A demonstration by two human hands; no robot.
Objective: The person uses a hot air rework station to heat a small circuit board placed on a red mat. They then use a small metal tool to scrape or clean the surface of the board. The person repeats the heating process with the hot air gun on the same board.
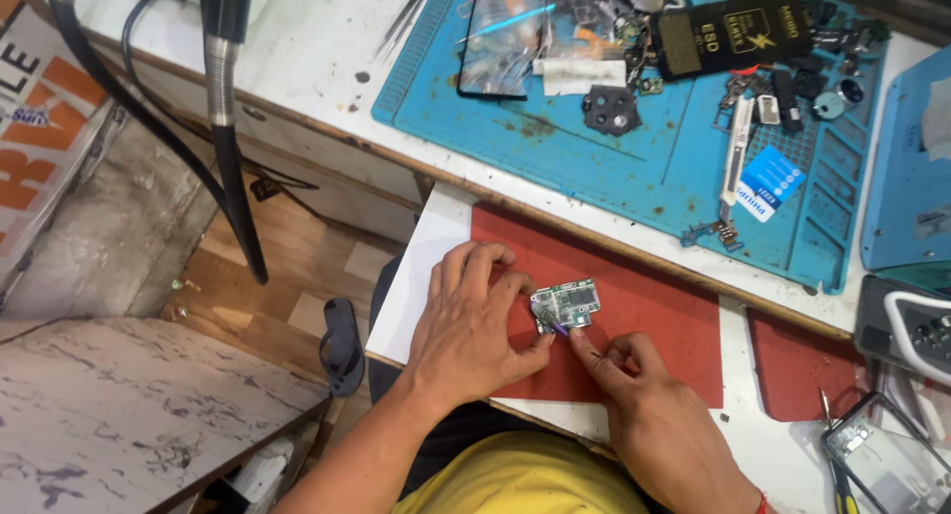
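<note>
Left hand (474,321): fingers pinch the small green board (563,303) on the red mat (634,316).
Right hand (649,415): at 5 o'clock, fingers closed on a thin purple tool (551,319), tip touching the board.
Work: under way.

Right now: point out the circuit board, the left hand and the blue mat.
circuit board (565,303), head view, middle of the green board
left hand (474,321), head view, back of the hand
blue mat (649,153), head view, bare centre patch
</note>
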